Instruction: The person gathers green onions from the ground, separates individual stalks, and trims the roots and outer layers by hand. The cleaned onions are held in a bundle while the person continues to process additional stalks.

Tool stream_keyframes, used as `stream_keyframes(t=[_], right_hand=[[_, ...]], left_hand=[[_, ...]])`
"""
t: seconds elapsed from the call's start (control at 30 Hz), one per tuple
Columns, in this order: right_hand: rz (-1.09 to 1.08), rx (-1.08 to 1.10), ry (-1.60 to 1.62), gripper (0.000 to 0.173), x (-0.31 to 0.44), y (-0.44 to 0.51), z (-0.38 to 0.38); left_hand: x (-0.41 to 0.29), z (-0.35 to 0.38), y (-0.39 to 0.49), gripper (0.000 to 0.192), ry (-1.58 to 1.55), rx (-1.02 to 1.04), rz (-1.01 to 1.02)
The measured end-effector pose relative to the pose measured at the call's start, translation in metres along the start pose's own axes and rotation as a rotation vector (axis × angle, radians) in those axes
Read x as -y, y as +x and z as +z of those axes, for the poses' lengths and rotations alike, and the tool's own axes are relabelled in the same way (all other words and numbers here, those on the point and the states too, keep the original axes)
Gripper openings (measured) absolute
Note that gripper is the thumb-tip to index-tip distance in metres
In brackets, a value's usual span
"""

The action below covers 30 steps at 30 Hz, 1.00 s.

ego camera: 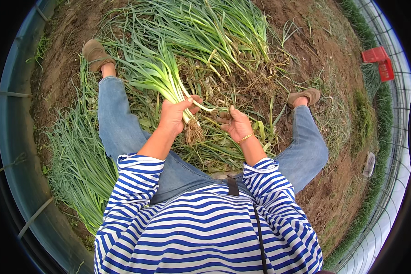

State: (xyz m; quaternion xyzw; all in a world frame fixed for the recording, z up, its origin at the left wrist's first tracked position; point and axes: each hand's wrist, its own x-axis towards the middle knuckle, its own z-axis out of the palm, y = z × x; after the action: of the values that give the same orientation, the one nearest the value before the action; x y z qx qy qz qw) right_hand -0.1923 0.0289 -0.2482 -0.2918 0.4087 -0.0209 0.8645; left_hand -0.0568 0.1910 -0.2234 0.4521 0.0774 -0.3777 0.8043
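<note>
My left hand (174,114) grips a bunch of green onions (164,80) around their pale lower stalks. Their leaves fan up and to the left, and brown roots (193,132) hang below the hand. One outer stalk (204,107) bends away from the bunch to the right. Beside it is my right hand (238,124), thumb and fingers drawn together on what looks like a thin strip at that stalk's end. The exact contact is too small to make out. A yellow bracelet (245,138) circles the right wrist.
A large heap of green onions (191,27) lies ahead, roots towards me. Another pile (78,167) is beside my left leg. Stripped leaves (212,150) litter the soil between my legs. A red plastic crate (377,58) stands at far right, near wire mesh (399,102). Blue-green sheeting (12,120) borders the left.
</note>
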Motion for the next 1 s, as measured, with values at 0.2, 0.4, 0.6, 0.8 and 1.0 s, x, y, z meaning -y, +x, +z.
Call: stream_keyframes(t=[0.2,0.4,0.6,0.8,1.0], right_hand=[[-0.029,0.355,-0.050,0.026,-0.008,-0.003,0.025],[-0.280,0.109,-0.545,0.014,-0.020,0.010,0.032],[-0.153,-0.326,-0.207,0.020,-0.009,0.015,0.001],[-0.074,-0.015,-0.236,0.016,-0.003,-0.013,0.041],[-0.282,0.093,-1.271,0.010,-0.020,0.034,-0.024]], left_hand=[[0.000,0.001,0.000,0.028,-0.034,-0.011,-0.049],[0.001,0.004,-0.005,0.024,0.017,-0.044,-0.044],[0.006,0.007,-0.006,0.021,0.011,-0.044,-0.014],[0.002,0.001,-0.003,0.021,0.032,-0.043,-0.035],[-0.060,0.010,-0.004,0.034,-0.103,0.012,0.229]])
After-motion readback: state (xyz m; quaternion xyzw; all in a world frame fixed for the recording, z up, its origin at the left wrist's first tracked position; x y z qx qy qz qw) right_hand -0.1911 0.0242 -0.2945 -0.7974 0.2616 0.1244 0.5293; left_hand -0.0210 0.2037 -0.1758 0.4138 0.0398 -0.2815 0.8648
